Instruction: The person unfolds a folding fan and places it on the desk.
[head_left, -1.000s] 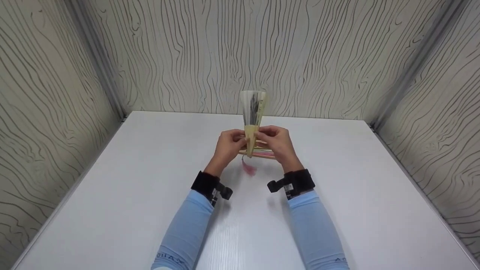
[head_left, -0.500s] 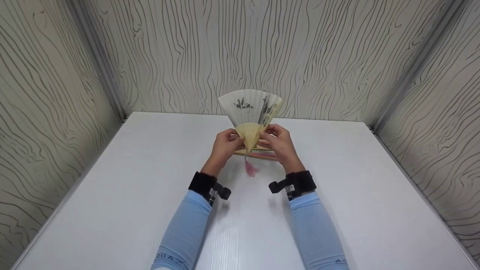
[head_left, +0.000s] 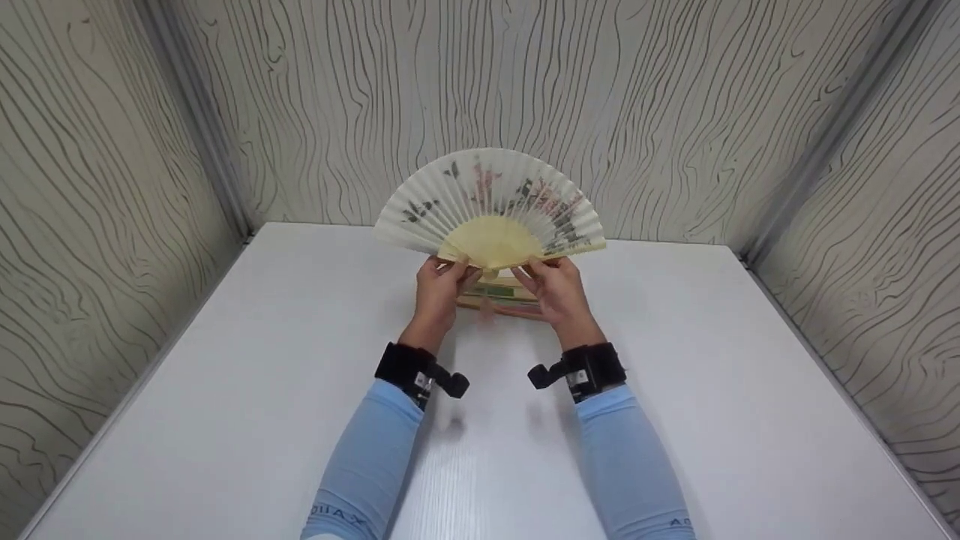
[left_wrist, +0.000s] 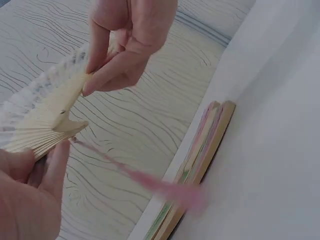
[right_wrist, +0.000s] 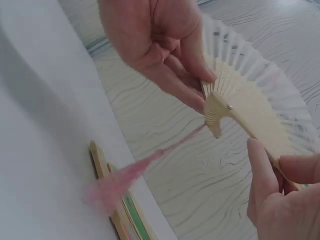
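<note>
A paper folding fan (head_left: pixel 491 210) with pale wooden ribs and painted flowers stands spread wide above the white table (head_left: pixel 225 390). My left hand (head_left: pixel 450 271) pinches its left outer rib, and my right hand (head_left: pixel 541 274) pinches the right one. In the left wrist view my left hand (left_wrist: pixel 35 175) holds the ribs (left_wrist: pixel 45 120) near the pivot. The right wrist view shows my right hand's thumb and fingers (right_wrist: pixel 280 175) closed on the outer rib beside the pivot (right_wrist: pixel 220 110). A pink tassel (right_wrist: pixel 120 180) hangs blurred from the pivot.
Closed fans (head_left: pixel 499 298) lie stacked on the table just under my hands, also seen as coloured edges of the closed fans (left_wrist: pixel 200 165). Wood-grain walls close in the table at the back and both sides.
The fan has gone from nearly closed to fully spread as my hands drew its outer ribs apart. It also rose a little, and the tassel is swinging.
</note>
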